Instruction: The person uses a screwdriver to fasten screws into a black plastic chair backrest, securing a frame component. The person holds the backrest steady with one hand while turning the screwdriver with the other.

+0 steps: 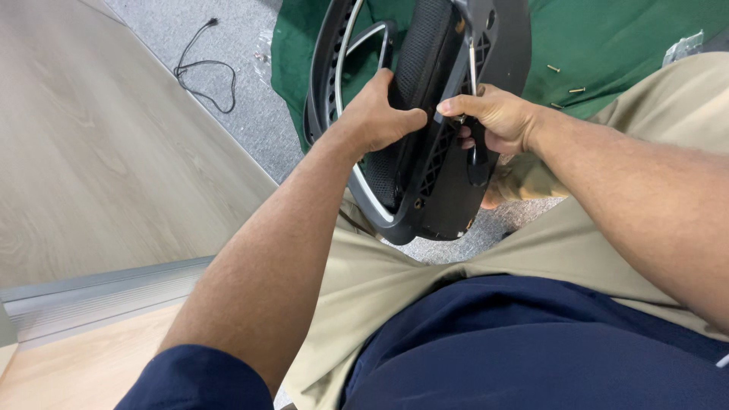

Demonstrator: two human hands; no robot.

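Nearest the camera are a navy shirt (531, 342) and khaki trousers (380, 281), with both bare forearms reaching out over the lap. The left hand (376, 114) is curled around a padded black mesh part (414, 68) of a black plastic chair piece (437, 182), fingers wrapped over its edge and thumb pressed along the side. The chair piece stands tilted just above the knees, its lower end close to the trousers. The right hand (497, 118) is closed in a fist around the dark handle of a screwdriver (474, 83), whose thin metal shaft runs up against the piece's ribbed back. Beyond lies a green cloth (607, 45) with a few loose screws (566, 80) on it, spread over grey carpet (250, 99). A black cable (201, 64) lies coiled on the carpet, beside pale wood flooring (91, 152).
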